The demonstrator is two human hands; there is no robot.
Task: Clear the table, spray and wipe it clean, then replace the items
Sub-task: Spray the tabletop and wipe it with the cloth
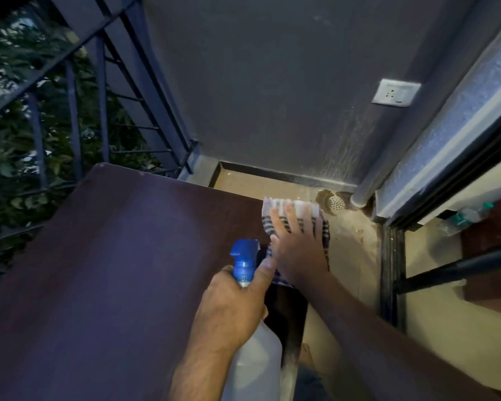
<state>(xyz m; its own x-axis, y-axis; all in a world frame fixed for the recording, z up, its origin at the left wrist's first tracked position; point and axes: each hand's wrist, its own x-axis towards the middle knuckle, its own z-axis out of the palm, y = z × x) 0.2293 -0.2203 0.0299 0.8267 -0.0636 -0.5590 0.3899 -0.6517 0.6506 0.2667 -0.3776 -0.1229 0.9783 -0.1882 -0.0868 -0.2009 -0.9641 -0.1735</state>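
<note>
At the counter's (104, 270) far right corner, the right hand (297, 250) lies flat with fingers spread, pressing a cloth (289, 208) against the surface. The cloth is soft woven fabric, white along its far edge and checked in dark lines nearer the wrist, bunched so that part of it hangs over the counter's edge. Just left of that hand and nearer the body, the left hand (232, 302) is wrapped closed around the neck of a bottle (255, 366). The bottle's body is smooth, pale translucent plastic, rounded at the shoulder; its ribbed blue collar and angular blue trigger head stick up above the thumb. The counter is a flat, dark reddish-brown laminate slab with a dull sheen, bare on the left of both hands. Beyond the cloth, on the tan floor, sits a round perforated drain cover (336, 202). On the grey wall above is a white rectangular socket (395, 92).
</note>
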